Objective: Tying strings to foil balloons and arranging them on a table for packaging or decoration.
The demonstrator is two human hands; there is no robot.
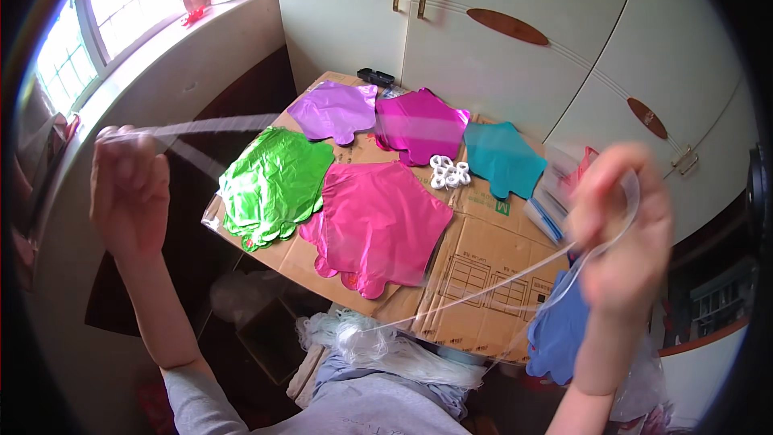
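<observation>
left hand (129,185) pinching clear plastic strip (483,286) | right hand (624,229) closed on it too | looks featherlight, floppy, slick, so pinch flat near the ends | foil balloons (378,221) underneath

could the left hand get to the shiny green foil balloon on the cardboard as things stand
Probably yes. The shiny green foil balloon lies flat and uncovered on the flattened brown cardboard, just right of the raised left hand. However, its fingers are closed on a clear plastic strip.

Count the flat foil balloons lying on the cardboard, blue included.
6, and stacked ones may be hidden: green balloon at left, pink balloon in the middle, purple balloon and magenta balloon at the back, teal balloon at right, blue balloon behind the right hand.
</observation>
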